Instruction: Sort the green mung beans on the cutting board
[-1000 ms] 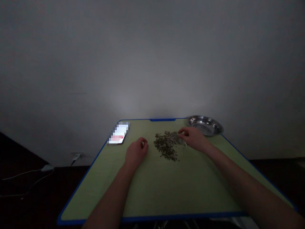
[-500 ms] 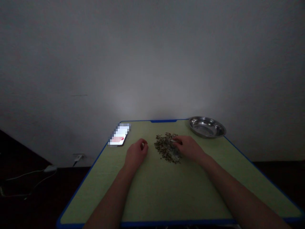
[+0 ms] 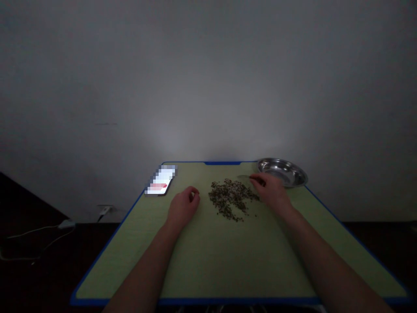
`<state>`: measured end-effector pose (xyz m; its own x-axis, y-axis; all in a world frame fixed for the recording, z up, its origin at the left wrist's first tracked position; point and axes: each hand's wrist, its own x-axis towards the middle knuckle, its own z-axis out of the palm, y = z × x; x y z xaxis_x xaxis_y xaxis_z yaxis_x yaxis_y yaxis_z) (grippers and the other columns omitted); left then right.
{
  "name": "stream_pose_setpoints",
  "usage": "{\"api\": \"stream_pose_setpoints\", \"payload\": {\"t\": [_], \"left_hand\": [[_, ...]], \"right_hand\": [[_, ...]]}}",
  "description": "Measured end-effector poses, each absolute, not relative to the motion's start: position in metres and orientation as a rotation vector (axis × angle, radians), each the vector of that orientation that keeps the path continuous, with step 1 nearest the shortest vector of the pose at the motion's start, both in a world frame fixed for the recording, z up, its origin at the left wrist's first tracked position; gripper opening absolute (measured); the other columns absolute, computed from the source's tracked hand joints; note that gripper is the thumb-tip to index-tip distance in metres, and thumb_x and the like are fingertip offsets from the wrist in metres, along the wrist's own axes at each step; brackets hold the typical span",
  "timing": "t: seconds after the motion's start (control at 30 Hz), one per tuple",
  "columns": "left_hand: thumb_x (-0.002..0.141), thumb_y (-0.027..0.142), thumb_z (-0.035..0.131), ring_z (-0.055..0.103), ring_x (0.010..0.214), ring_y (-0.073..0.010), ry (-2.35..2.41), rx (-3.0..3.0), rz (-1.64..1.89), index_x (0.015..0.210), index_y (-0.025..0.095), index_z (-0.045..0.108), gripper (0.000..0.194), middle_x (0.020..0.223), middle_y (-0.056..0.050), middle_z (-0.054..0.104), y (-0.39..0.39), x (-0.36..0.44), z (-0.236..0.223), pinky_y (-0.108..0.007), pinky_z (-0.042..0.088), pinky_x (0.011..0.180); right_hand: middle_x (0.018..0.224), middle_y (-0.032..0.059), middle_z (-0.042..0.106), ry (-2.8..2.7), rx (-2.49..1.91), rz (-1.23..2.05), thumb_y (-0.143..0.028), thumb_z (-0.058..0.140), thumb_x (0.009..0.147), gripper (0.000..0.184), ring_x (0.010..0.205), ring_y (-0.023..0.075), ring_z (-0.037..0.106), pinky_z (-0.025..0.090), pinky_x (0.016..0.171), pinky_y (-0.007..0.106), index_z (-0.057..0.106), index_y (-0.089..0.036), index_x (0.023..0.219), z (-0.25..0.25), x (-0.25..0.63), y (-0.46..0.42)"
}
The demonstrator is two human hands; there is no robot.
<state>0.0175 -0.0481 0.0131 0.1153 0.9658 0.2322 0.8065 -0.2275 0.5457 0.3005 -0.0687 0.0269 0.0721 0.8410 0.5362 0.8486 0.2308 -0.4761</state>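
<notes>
Small dark brown grains, like seeds or peppercorns, lie in a loose heap [image 3: 230, 195] on the pale green table [image 3: 241, 261]. Left of the heap, my left hand [image 3: 184, 206] rests on the tabletop with its fingers curled in and nothing visible in them. At the heap's right edge, my right hand [image 3: 270, 191] pinches thin metal tweezers [image 3: 244, 176] between thumb and fingers. Their slim tip points left, just above the heap's far edge. A shiny oval steel bowl [image 3: 296, 176] stands right behind this hand, which partly covers it.
A phone [image 3: 160, 180] with a lit, blurred screen lies at the table's far left. The table has a blue rim and stands against a grey wall [image 3: 208, 87]. White cables [image 3: 67, 224] and a wall socket [image 3: 106, 210] are at the lower left.
My right hand has moved right and slightly away, from over the heap toward the bowl, with the tweezers. A strand of grains now spreads right. My left hand stays almost still.
</notes>
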Motion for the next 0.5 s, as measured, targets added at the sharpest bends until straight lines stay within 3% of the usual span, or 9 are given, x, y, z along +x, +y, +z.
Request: {"api": "stream_pose_setpoints", "payload": {"t": [0.5], "left_hand": [[0.082, 0.03, 0.046, 0.051, 0.057, -0.0126, 1.755, 2.098, 0.836, 0.088, 0.019, 0.062, 0.02, 0.061, 0.0, 0.059, -0.045, 0.018, 0.009, -0.024, 0.029, 0.054]], "right_hand": [[0.09, 0.0075, 0.069, -2.336, -1.295, -0.265, -0.007, 0.052, 0.084, 0.018, 0.089, 0.0194, 0.059, 0.044, 0.08, 0.029, 0.067, -0.017, 0.087, 0.028, 0.231, -0.057]]}}
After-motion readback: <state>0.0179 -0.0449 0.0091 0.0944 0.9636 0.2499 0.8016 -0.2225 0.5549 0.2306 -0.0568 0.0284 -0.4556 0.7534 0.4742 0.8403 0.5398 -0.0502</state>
